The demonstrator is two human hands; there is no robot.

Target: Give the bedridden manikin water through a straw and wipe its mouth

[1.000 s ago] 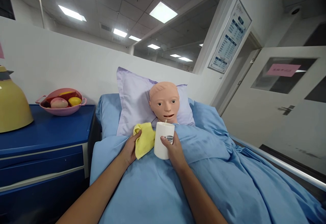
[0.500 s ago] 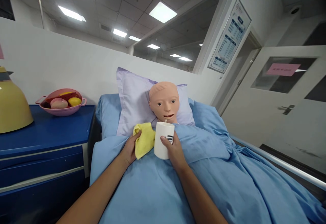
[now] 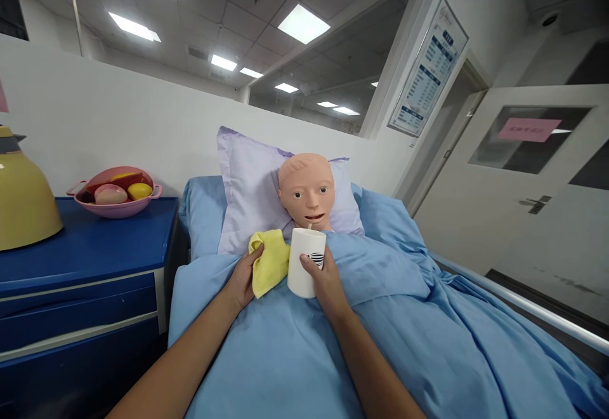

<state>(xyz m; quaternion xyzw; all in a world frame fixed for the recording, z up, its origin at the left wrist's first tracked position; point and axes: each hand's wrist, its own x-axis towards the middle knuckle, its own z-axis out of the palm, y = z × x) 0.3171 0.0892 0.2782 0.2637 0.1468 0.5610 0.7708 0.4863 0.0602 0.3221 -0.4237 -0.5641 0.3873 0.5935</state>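
Observation:
My right hand [image 3: 327, 280] is closed round a white cup [image 3: 301, 273] with a dark striped mark, thumb across its front. A straw [image 3: 310, 226] sticks up from the cup toward the mouth of a manikin [image 3: 307, 190]; whether it touches the lips I cannot tell. The manikin's head rests on a lilac pillow [image 3: 247, 197], its body under a blue quilt [image 3: 295, 349]. In my left hand [image 3: 245, 277] is a yellow cloth [image 3: 269, 263], pinched at its left side and hanging beside the cup, below the manikin's chin.
On the left stands a blue bedside cabinet [image 3: 118, 241]. It bears a yellow thermos jug [image 3: 26, 197] and a pink basket [image 3: 118, 209] of fruit. A metal bed rail [image 3: 523, 305] runs along the right side, with a door [image 3: 533, 228] beyond it.

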